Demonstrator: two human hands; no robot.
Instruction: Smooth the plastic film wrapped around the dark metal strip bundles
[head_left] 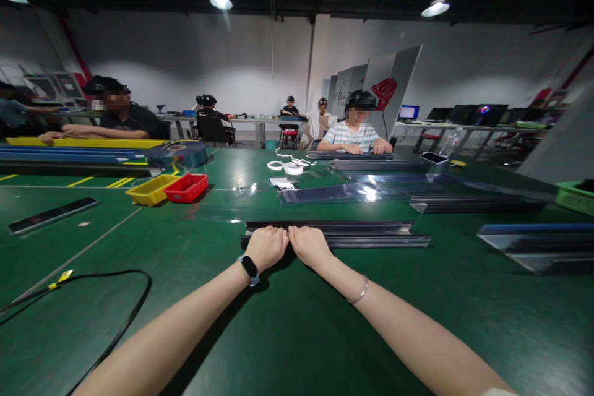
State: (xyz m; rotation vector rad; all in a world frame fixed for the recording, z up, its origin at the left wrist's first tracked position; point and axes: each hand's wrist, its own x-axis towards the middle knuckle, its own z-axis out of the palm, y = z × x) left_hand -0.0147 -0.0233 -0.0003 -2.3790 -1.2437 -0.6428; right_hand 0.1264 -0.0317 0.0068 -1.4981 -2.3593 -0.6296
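Observation:
A long black channel-shaped profile [375,241] lies crosswise on the green table in front of me. My left hand [268,245] is closed over its left part, fingers curled down and knuckles up. Right beside it, my right hand [310,246] is closed the same way, the two thumbs almost touching. Both hands rest at the profile, but whatever is between the fingertips is hidden beneath them. A pale lining shows inside the profile near its right end. Behind it lies a strip of clear plastic film [320,193].
A yellow bin [153,190] and a red bin [186,188] stand at the left, near a phone [53,215] and a black cable [134,309]. White tape rolls [293,168] lie farther back. More profiles [477,203] lie to the right. A co-worker [355,130] sits opposite.

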